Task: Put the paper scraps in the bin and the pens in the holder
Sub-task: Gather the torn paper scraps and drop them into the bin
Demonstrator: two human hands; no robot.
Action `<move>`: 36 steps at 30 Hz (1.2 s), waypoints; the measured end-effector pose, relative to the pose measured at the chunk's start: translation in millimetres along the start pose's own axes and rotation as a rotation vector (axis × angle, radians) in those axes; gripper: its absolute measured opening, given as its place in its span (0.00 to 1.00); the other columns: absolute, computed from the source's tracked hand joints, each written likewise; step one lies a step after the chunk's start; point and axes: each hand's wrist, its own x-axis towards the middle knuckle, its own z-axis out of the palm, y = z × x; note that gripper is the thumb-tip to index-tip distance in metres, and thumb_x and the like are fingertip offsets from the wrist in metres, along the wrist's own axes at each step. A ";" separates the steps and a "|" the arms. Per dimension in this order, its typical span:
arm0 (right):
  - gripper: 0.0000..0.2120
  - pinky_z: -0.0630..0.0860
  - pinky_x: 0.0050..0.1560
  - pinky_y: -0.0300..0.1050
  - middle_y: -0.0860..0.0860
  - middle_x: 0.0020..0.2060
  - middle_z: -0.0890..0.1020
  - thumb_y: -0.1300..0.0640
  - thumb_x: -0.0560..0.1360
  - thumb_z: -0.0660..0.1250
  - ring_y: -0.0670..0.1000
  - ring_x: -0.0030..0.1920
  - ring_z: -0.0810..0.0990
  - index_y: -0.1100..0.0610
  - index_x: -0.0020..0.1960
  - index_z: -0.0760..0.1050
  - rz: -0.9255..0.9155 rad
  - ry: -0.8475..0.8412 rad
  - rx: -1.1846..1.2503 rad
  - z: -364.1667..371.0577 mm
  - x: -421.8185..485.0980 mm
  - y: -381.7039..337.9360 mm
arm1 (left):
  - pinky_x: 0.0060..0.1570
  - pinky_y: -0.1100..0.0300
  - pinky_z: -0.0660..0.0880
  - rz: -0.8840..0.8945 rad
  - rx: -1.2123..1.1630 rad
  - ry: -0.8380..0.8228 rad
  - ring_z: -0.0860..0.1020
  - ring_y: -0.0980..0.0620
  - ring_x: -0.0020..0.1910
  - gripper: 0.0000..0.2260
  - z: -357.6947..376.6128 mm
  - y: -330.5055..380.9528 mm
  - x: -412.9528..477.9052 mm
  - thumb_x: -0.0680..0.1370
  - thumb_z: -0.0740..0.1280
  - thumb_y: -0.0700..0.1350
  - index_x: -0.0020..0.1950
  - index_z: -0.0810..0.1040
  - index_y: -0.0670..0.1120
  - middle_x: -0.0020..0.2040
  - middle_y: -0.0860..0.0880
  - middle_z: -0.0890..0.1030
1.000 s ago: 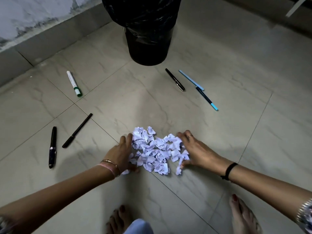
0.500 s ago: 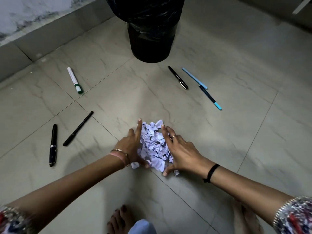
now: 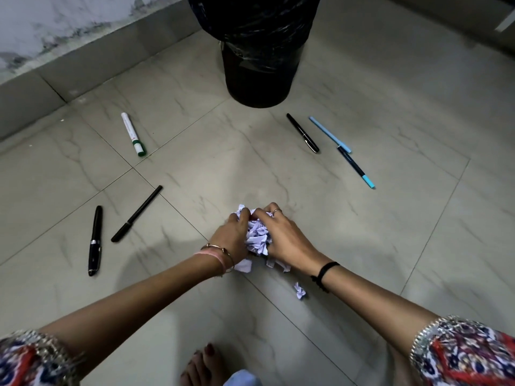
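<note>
A bunch of white paper scraps (image 3: pixel 257 236) is squeezed between my two hands on the tiled floor. My left hand (image 3: pixel 231 236) grips it from the left, my right hand (image 3: pixel 281 238) from the right, fingers curled over the top. One loose scrap (image 3: pixel 300 291) lies nearer me, and a few poke out under my wrists. The black bin (image 3: pixel 257 68) with its dark liner stands straight ahead. Pens lie around: a white marker with green cap (image 3: pixel 133 134), a thin black pen (image 3: pixel 137 213), a thick black pen (image 3: pixel 95 240), a black pen (image 3: pixel 302 132), a light blue pen (image 3: pixel 330 134) and a dark pen with blue cap (image 3: pixel 356 170).
A grey skirting and marbled wall (image 3: pixel 69 51) run along the far left. My bare foot (image 3: pixel 203 366) shows at the bottom edge. No pen holder is in view.
My hands have swept the spread-out scraps together into one tight bunch and closed round it. One scrap has been left behind on the floor near me.
</note>
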 end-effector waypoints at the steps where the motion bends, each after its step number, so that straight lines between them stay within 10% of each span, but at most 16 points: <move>1: 0.22 0.77 0.46 0.48 0.53 0.55 0.70 0.60 0.70 0.68 0.58 0.47 0.80 0.51 0.64 0.70 0.005 0.015 0.035 2.7 1.1 -1.0 | 0.46 0.56 0.71 -0.006 -0.035 0.014 0.77 0.36 0.55 0.37 0.0 -0.2 0.5 0.67 0.70 0.39 0.71 0.56 0.41 0.62 0.38 0.70; 10: 0.09 0.67 0.40 0.36 0.57 0.40 0.79 0.70 0.68 0.65 0.55 0.42 0.77 0.62 0.46 0.79 0.043 0.082 0.249 -11.3 10.6 12.1 | 0.46 0.52 0.76 -0.020 -0.344 0.054 0.79 0.39 0.48 0.15 -33.3 -6.2 -8.5 0.64 0.70 0.39 0.46 0.67 0.46 0.49 0.38 0.80; 20: 0.22 0.75 0.39 0.42 0.51 0.38 0.83 0.73 0.65 0.63 0.45 0.37 0.80 0.50 0.48 0.81 0.096 -0.089 0.589 -76.5 2.9 -2.7 | 0.46 0.49 0.82 -0.004 -0.654 0.047 0.82 0.50 0.34 0.11 -78.6 -18.6 -25.4 0.70 0.68 0.33 0.48 0.72 0.45 0.40 0.47 0.78; 26: 0.12 0.75 0.36 0.42 0.56 0.38 0.80 0.73 0.70 0.63 0.49 0.35 0.77 0.63 0.50 0.78 0.003 -0.155 0.616 -139.6 18.9 -42.5 | 0.36 0.60 0.82 0.035 -0.805 0.012 0.80 0.58 0.29 0.12 -144.1 3.5 -31.4 0.72 0.64 0.28 0.45 0.72 0.44 0.40 0.45 0.75; 30: 0.21 0.74 0.34 0.35 0.46 0.34 0.82 0.73 0.72 0.62 0.44 0.34 0.78 0.48 0.40 0.82 -0.084 -0.170 0.616 -198.3 40.6 -74.2 | 0.32 0.64 0.81 0.044 -0.894 0.005 0.79 0.58 0.27 0.14 -206.2 23.2 -20.1 0.73 0.64 0.26 0.42 0.70 0.45 0.39 0.46 0.72; 36: 0.18 0.72 0.36 0.34 0.55 0.50 0.79 0.62 0.73 0.65 0.49 0.43 0.77 0.53 0.62 0.75 -0.170 -0.149 0.689 -292.8 112.9 -105.9 | 0.31 0.65 0.80 0.117 -0.969 0.060 0.79 0.61 0.25 0.13 -313.9 60.1 19.4 0.73 0.64 0.26 0.41 0.69 0.44 0.37 0.47 0.74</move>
